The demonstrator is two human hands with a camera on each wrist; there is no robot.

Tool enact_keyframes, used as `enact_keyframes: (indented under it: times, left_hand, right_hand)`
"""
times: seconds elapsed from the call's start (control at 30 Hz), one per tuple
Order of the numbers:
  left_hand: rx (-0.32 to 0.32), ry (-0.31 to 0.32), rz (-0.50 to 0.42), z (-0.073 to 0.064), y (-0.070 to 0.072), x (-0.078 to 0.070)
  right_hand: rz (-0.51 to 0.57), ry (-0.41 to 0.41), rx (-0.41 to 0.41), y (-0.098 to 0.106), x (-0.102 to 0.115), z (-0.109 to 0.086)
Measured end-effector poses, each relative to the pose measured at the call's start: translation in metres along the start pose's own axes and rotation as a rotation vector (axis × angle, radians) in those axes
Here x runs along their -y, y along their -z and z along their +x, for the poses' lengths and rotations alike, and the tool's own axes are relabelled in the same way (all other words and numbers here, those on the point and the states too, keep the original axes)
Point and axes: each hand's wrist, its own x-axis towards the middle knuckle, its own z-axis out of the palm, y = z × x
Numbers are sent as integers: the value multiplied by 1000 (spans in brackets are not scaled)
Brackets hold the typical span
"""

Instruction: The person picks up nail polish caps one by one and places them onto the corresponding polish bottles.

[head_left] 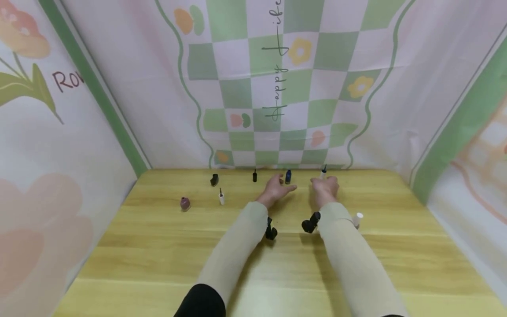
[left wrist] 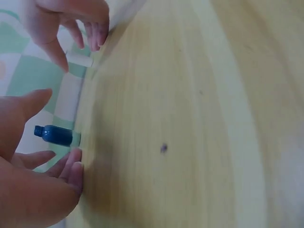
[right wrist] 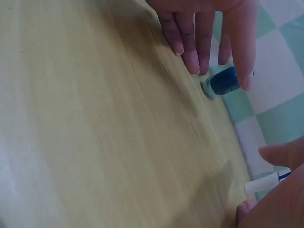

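Note:
A small blue bottle (head_left: 288, 177) with a narrow bare neck stands upright near the back edge of the table. Beside it is my left hand (head_left: 276, 189), thumb and fingers spread around the bottle with a gap left in the left wrist view. Farther right, a white cap with a dark brush (head_left: 323, 172) stands brush up. My right hand (head_left: 325, 188) reaches toward this cap; in the right wrist view its thumb (right wrist: 273, 154) and fingertips (right wrist: 244, 209) lie on either side, apart from it.
To the left stand a black cap with brush (head_left: 255, 176), a white cap with brush (head_left: 222, 199), a round purple bottle (head_left: 185, 203) and a small black object (head_left: 214, 179). A white-topped item (head_left: 358, 218) is partly behind the right sleeve. Patterned cloth (head_left: 265, 145) rises behind the table (head_left: 158, 246).

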Motion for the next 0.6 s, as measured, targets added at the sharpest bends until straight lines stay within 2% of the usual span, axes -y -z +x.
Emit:
enact_keyframes:
  times: [0.2,0.4,0.6]
  left_hand:
    - [-46,36,-46,9,-7,-1]
    - [-71,38,-41,16,-9,-4]
    - [-112,44,-28,22,-13,-4]
  right_hand:
    - [84,-39,-42,-4,-3,12]
    - [98,-80,-61,-5,-7,28]
    - [125,-78,-79,-4,-8,28]
